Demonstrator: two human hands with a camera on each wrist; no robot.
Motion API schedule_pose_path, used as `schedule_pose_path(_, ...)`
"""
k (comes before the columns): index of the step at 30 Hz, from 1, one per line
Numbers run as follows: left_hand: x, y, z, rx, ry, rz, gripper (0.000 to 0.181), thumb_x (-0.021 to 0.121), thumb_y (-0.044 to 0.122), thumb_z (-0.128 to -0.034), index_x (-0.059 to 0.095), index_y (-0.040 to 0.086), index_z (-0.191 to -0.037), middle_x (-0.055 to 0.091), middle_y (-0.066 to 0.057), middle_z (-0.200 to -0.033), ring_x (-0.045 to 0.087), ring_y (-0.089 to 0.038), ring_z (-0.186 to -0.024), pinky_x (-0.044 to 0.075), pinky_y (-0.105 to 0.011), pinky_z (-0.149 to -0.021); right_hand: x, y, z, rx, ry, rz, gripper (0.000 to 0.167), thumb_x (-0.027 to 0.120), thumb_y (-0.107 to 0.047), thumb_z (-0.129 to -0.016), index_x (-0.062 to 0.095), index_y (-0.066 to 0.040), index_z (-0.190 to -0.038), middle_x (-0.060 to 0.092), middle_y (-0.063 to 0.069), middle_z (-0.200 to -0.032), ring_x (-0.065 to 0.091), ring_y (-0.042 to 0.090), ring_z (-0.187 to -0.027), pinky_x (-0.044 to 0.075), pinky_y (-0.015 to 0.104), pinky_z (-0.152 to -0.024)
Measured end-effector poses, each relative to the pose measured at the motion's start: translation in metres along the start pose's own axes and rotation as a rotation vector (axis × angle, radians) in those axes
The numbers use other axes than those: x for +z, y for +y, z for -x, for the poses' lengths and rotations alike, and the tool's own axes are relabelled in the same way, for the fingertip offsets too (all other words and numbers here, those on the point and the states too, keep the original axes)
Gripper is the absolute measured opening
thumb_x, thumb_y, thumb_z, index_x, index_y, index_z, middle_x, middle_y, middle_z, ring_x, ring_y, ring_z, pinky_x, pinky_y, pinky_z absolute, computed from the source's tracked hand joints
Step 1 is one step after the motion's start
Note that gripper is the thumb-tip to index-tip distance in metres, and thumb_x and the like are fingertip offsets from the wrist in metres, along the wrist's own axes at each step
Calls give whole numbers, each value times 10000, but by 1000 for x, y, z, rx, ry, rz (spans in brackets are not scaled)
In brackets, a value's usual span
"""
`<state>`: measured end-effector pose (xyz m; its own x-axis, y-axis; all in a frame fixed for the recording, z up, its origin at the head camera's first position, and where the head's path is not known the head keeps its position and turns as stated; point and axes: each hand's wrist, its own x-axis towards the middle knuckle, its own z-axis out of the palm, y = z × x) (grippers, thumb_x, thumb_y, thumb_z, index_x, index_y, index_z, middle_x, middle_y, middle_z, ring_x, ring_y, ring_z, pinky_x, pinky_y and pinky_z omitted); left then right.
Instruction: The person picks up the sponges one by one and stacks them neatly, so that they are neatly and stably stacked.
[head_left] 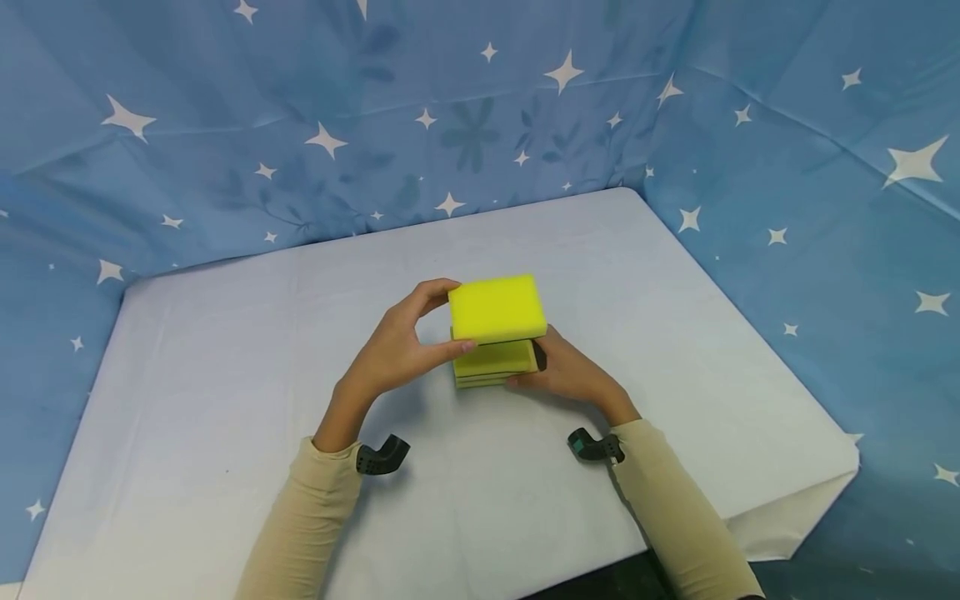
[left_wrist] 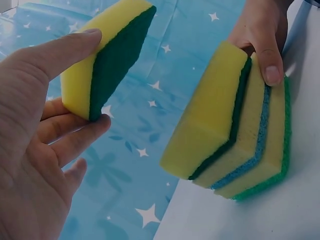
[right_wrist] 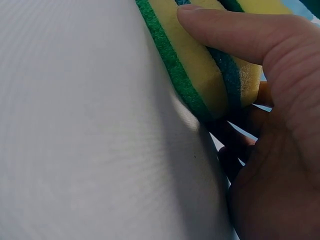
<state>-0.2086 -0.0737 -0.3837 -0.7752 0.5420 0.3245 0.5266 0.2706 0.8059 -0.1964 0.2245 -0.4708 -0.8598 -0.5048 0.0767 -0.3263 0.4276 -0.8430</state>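
My left hand (head_left: 393, 346) pinches a bright yellow sponge (head_left: 498, 308) by its edge, thumb on one side and fingers on the other. In the left wrist view its dark green scouring pad (left_wrist: 120, 62) shows, and air separates it from the stack. Below it, three more sponges are stacked flat on the table: a yellow one (left_wrist: 205, 120) with a dark green pad on top, a paler one with a blue pad (left_wrist: 250, 160) in the middle, and one with a green pad (right_wrist: 167, 55) at the bottom. My right hand (head_left: 570, 371) grips the stack's right side, its thumb on the lower sponges.
A white cloth (head_left: 225, 400) covers the table, with its folded corner (head_left: 795, 508) at the right. Blue curtains with white stars (head_left: 465, 108) stand behind and beside it. Each wrist carries a black camera mount (head_left: 382, 456). Something dark (head_left: 607, 581) shows below the front edge.
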Motion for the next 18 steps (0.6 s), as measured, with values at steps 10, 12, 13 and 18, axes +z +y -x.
schedule_pose_path(10,1,-7,1,-43,-41,-9,722,863,269,-940,476,111,-1529,536,-72,-1556,507,-291,-1456,392,-595,-1173,0,1,-3,-28,-26,-27,761,908,-177,-888,476,-270,-1508,623,-75,-1365,586,158,-1218,426,464,-1128)
schedule_pose_path(12,1,-7,1,-58,-52,-21,724,855,284,-948,468,112,-1535,529,-76,-1560,506,-297,-1455,394,-601,-1170,0,1,-3,-30,-27,-31,751,909,-172,-888,485,-259,-1502,631,-70,-1359,594,160,-1211,433,464,-1122)
schedule_pose_path(13,1,-7,1,-66,-58,-28,725,850,292,-951,464,111,-1538,525,-79,-1563,504,-303,-1456,394,-602,-1169,1,1,-3,-29,-27,-33,747,909,-165,-887,489,-253,-1499,634,-67,-1356,598,163,-1205,439,465,-1116)
schedule_pose_path(18,0,-7,1,-117,-86,-51,725,831,335,-963,460,119,-1547,506,-87,-1579,494,-331,-1460,391,-614,-1167,1,2,-3,-15,-23,-40,739,909,-120,-880,507,-209,-1494,641,-40,-1346,608,189,-1191,443,485,-1105)
